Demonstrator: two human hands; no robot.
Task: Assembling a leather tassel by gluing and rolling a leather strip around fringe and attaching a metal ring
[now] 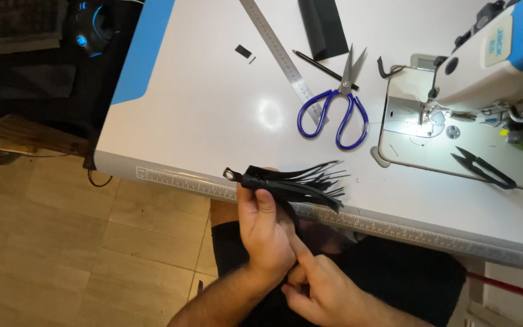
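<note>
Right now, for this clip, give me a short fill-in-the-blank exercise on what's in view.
1. The left hand grips a black ____ with fringe strips.
2. The scissors on the table have ____ handles.
3. A metal ____ lies left of the scissors.
4. The black snips rest by the sewing ____.

Missing words: tassel; blue; ruler; machine

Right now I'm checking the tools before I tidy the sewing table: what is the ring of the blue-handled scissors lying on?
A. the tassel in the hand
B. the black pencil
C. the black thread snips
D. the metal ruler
D: one blue handle ring of the scissors lies over the lower end of the metal ruler; the thread snips lie apart by the machine.
</note>
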